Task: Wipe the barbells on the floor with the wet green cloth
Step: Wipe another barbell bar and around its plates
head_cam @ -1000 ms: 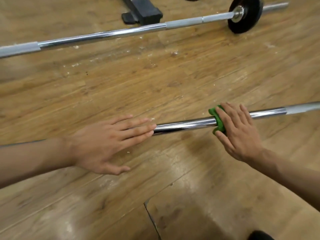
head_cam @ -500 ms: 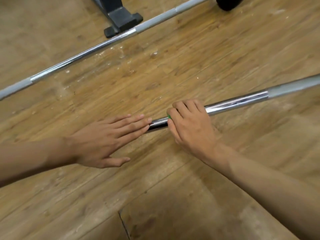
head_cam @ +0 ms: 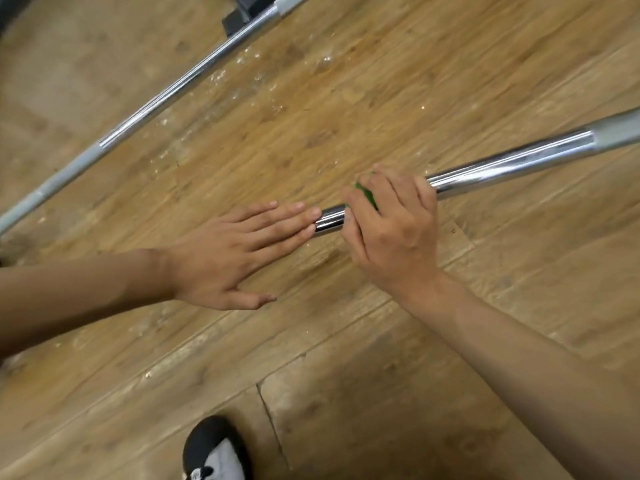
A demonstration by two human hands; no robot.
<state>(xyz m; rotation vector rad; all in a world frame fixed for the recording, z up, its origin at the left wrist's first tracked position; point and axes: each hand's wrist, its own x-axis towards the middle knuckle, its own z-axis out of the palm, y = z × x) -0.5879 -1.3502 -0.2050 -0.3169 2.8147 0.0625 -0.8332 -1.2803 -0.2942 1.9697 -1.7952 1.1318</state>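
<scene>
On the wooden floor, the near barbell was gripped by the right hand, clenched around the green cloth on it. Beside it on that bar, the left hand was laid flat, fingers spread out. A second barbell was seen well beyond.

Two chrome barbells lie on the floor: one crossing centre to right edge, wrapped by a barely visible green cloth; another diagonal at upper left.
</scene>
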